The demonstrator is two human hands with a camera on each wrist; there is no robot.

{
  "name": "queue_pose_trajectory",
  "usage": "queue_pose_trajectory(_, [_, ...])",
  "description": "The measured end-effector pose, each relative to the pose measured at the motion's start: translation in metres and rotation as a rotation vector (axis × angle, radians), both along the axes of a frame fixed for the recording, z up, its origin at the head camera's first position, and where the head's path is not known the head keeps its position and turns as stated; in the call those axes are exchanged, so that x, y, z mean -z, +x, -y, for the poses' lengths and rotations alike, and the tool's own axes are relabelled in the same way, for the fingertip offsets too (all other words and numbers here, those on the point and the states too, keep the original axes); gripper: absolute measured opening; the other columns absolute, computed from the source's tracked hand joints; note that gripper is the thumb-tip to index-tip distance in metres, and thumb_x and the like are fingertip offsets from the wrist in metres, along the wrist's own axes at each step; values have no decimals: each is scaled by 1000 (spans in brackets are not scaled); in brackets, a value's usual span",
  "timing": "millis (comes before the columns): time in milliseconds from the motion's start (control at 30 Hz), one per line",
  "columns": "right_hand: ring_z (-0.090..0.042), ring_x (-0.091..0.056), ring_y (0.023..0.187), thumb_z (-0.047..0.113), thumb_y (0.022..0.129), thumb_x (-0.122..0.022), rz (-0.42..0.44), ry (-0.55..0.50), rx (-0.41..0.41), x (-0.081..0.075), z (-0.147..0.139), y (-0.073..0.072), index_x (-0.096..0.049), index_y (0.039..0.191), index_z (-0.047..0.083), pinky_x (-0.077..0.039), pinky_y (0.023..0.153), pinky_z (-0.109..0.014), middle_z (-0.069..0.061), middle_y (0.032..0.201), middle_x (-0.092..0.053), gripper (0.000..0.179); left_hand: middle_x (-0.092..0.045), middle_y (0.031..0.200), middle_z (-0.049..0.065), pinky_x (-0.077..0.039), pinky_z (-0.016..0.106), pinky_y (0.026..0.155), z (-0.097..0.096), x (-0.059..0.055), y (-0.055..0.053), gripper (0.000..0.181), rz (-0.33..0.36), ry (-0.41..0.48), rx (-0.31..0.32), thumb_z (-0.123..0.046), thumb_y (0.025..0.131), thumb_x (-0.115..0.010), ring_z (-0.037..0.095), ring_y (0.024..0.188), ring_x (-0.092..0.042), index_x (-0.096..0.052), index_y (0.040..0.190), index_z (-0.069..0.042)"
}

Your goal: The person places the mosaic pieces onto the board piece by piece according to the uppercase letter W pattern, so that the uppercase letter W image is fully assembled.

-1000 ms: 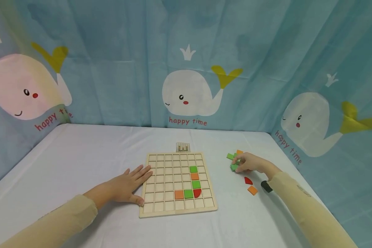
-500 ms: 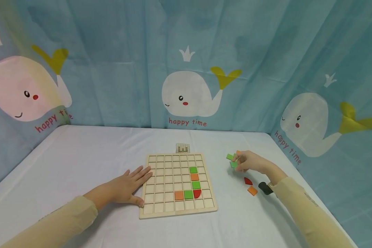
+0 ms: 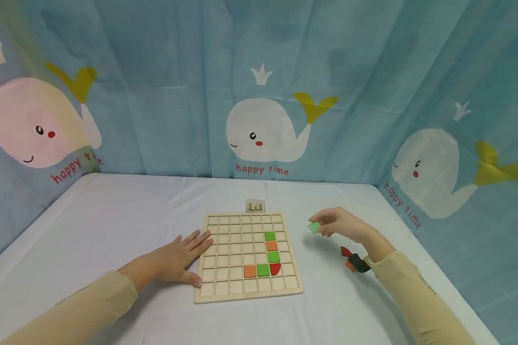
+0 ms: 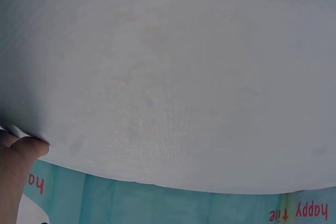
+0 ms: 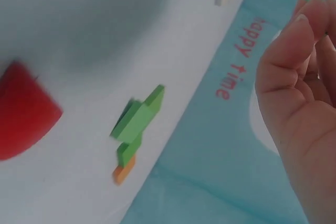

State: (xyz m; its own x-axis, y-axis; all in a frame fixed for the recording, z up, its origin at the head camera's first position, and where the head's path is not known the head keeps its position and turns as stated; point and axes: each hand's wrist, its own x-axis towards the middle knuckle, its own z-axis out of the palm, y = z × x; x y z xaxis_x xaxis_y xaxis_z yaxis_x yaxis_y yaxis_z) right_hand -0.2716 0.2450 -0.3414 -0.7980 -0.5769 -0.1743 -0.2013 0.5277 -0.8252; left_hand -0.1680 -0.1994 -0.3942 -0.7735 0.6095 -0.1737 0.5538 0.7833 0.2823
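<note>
My left hand [image 3: 174,261] lies with spread, straight fingers on the left edge of a wooden grid board [image 3: 230,239]. To the board's right, my right hand [image 3: 343,225] pinches a green square tile [image 3: 313,227] above the table; the same tile's tip shows at the fingertips in the right wrist view. Set in the board's cells are green tiles [image 3: 269,235], an orange tile [image 3: 271,246], a red quarter-round piece [image 3: 275,269] and another orange tile [image 3: 250,271]. In the left wrist view, only part of the left hand [image 4: 21,166] shows.
Loose green tiles [image 5: 134,121] and an orange tile [image 5: 124,170] lie together in the right wrist view. A red piece [image 3: 346,251] and an orange one [image 3: 350,266] sit near a black object [image 3: 359,263] below the right wrist. A small grid-pattern card [image 3: 255,206] lies behind the board.
From the loose tiles, my right hand has come away to the left with a green tile between its fingertips. The left hand and the board have stayed in place.
</note>
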Motion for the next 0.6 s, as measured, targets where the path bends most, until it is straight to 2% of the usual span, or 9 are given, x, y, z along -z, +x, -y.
queue_pose_trajectory(200, [-24, -58, 80, 5, 94, -61, 6, -34, -16, -4, 13, 5, -55, 128, -10, -51, 77, -44, -13, 91, -61, 38, -10, 160, 20, -17, 69, 106, 1, 2, -1, 106, 1, 0, -2, -70, 81, -57, 43, 145, -9, -20, 153, -1])
queue_pose_trajectory(433, [-22, -60, 77, 2, 92, -63, 31, -68, -10, -6, 29, 8, -56, 121, -11, -52, 73, -34, -9, 88, -61, 33, -11, 160, 19, -17, 69, 106, 1, 2, -1, 106, 1, 0, -5, -70, 81, -57, 43, 145, -9, -21, 153, -1])
queue_pose_trajectory(600, [-22, -63, 77, 3, 91, -65, 33, -69, -23, -8, 40, 13, -58, 122, -12, -53, 74, -35, -8, 89, -64, 35, -9, 160, 18, -16, 68, 107, 1, 2, -1, 106, 10, 0, -10, -70, 81, -56, 43, 145, -8, -20, 153, -2])
